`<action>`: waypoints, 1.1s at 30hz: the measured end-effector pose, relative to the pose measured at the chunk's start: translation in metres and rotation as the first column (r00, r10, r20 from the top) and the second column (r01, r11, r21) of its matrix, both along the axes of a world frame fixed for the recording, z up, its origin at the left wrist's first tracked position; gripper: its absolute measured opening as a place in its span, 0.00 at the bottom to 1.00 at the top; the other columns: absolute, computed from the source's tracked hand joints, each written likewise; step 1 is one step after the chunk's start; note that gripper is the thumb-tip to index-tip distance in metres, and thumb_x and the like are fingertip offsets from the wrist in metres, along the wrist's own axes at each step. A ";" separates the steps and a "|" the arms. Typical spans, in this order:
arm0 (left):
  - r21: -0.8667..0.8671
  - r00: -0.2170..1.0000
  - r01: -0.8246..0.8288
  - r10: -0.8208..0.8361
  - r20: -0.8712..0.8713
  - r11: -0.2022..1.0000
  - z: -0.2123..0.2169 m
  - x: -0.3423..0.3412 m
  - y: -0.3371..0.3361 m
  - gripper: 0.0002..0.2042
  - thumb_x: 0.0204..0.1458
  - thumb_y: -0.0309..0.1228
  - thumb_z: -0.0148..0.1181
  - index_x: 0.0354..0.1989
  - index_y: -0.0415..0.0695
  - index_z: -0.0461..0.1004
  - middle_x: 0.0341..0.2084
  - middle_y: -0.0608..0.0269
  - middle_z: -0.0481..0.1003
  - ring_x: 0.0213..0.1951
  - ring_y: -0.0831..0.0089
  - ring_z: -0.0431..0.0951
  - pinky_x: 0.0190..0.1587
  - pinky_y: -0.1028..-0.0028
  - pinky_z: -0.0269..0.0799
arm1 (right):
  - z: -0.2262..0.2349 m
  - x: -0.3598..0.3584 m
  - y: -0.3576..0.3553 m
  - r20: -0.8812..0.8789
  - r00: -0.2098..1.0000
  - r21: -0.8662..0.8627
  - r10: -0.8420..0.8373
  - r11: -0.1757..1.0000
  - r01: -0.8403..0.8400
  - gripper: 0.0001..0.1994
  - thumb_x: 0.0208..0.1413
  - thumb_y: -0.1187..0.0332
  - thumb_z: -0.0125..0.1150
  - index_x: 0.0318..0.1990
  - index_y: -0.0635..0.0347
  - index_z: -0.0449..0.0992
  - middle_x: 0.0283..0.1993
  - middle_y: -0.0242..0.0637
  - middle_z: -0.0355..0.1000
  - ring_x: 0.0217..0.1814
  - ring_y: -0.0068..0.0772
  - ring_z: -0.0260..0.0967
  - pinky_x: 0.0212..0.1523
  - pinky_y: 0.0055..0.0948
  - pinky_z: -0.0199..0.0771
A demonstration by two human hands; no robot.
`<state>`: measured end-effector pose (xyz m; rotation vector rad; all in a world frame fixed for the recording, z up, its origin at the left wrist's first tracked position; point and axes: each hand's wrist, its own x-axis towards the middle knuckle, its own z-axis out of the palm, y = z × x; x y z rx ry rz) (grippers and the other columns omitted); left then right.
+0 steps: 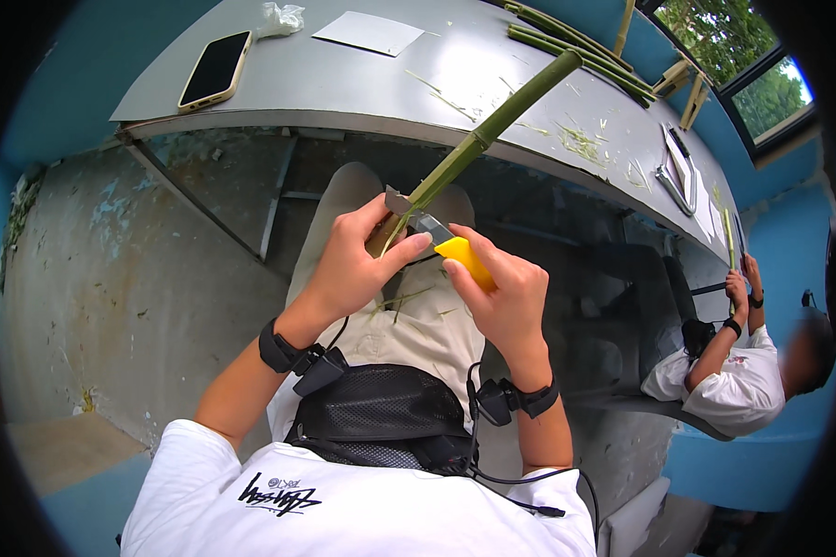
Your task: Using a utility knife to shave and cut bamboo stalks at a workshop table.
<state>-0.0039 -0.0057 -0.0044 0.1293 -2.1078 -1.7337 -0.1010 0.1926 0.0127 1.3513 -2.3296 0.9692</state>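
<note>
A green bamboo stalk [479, 139] slants from my lap up over the near edge of the table. My left hand [355, 265] is closed around its lower end, where the bamboo looks pale and shaved. In my right hand [509, 292] is a knife with a yellow handle [466, 261], fingers wrapped round it. The grey blade [430, 226] crosses the stalk beside my left thumb. A dark grey flat piece [398, 202] shows at my left forefinger; whether it belongs to the blade I cannot tell. Thin bamboo shavings [399, 302] lie on my trousers.
On the grey table [297, 88] lie a phone [215, 71], a white paper [370, 33], crumpled plastic [280, 19], bamboo shavings [581, 144], several bamboo stalks [576, 51] and a hacksaw frame [680, 176]. At right, a seated co-worker [729, 381] holds a thin green strip [728, 237].
</note>
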 end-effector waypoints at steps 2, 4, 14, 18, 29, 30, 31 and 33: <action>-0.001 0.999 -0.025 0.025 -0.031 1.000 0.002 -0.001 0.002 0.14 0.60 0.32 0.71 0.47 0.38 0.76 0.30 0.71 0.73 0.34 0.86 0.68 0.37 0.81 0.65 | -0.001 -0.001 0.001 -0.006 1.000 0.001 -0.005 1.000 0.005 0.19 0.56 0.61 0.74 0.55 0.50 0.84 0.29 0.35 0.81 0.21 0.35 0.73 0.27 0.30 0.72; -0.033 0.999 -0.037 0.037 -0.010 0.999 -0.002 -0.001 0.001 0.15 0.60 0.34 0.72 0.47 0.38 0.76 0.30 0.71 0.73 0.34 0.85 0.69 0.37 0.81 0.66 | -0.003 -0.002 0.001 -0.007 1.000 -0.015 -0.006 1.000 0.006 0.19 0.56 0.61 0.74 0.55 0.50 0.84 0.29 0.35 0.81 0.20 0.35 0.73 0.27 0.30 0.71; -0.140 0.986 -0.166 0.169 0.009 0.976 -0.004 -0.001 0.002 0.24 0.55 0.49 0.76 0.27 0.40 0.74 0.13 0.69 0.64 0.20 0.81 0.59 0.23 0.73 0.55 | 0.005 -0.002 0.001 -0.024 1.000 -0.036 -0.001 0.999 0.000 0.19 0.56 0.62 0.74 0.55 0.51 0.84 0.30 0.35 0.82 0.22 0.35 0.74 0.27 0.29 0.72; -0.279 0.980 -0.192 0.200 0.001 0.941 0.003 0.001 0.000 0.19 0.57 0.43 0.74 0.34 0.38 0.76 0.17 0.76 0.64 0.23 0.83 0.59 0.26 0.76 0.55 | 0.006 -0.002 0.002 0.005 1.000 -0.044 -0.007 0.999 0.008 0.19 0.56 0.62 0.73 0.55 0.51 0.84 0.30 0.37 0.82 0.23 0.36 0.76 0.28 0.29 0.74; 0.318 0.983 0.147 -0.175 0.061 0.937 0.000 -0.005 -0.001 0.15 0.68 0.30 0.55 0.61 0.43 0.68 0.29 0.71 0.70 0.26 0.84 0.66 0.28 0.78 0.62 | 0.005 -0.006 0.009 0.129 0.987 -0.071 -0.098 0.992 0.108 0.15 0.58 0.63 0.72 0.52 0.53 0.84 0.29 0.38 0.79 0.23 0.37 0.75 0.28 0.31 0.73; 0.372 0.978 0.161 -0.197 0.061 0.914 0.002 -0.006 0.000 0.16 0.67 0.29 0.56 0.62 0.44 0.67 0.29 0.71 0.69 0.26 0.85 0.66 0.28 0.79 0.61 | 0.004 -0.005 0.009 0.142 0.986 -0.075 -0.086 0.992 0.097 0.15 0.58 0.63 0.72 0.51 0.53 0.84 0.29 0.38 0.79 0.24 0.38 0.76 0.28 0.31 0.73; 0.425 0.974 0.173 -0.219 0.061 0.889 0.005 -0.008 0.001 0.18 0.66 0.28 0.56 0.62 0.44 0.66 0.30 0.72 0.68 0.26 0.86 0.66 0.28 0.80 0.61 | 0.004 -0.005 0.009 0.147 0.986 -0.066 -0.083 0.993 0.093 0.15 0.57 0.63 0.72 0.51 0.53 0.84 0.29 0.39 0.79 0.24 0.38 0.76 0.28 0.31 0.73; 0.503 0.967 0.208 -0.254 0.023 0.839 0.001 -0.010 -0.001 0.20 0.64 0.27 0.56 0.64 0.43 0.65 0.31 0.72 0.67 0.27 0.86 0.66 0.28 0.81 0.61 | 0.005 -0.004 0.008 0.146 0.988 -0.039 -0.052 0.997 0.059 0.15 0.57 0.63 0.72 0.51 0.53 0.84 0.29 0.39 0.80 0.24 0.38 0.76 0.28 0.31 0.73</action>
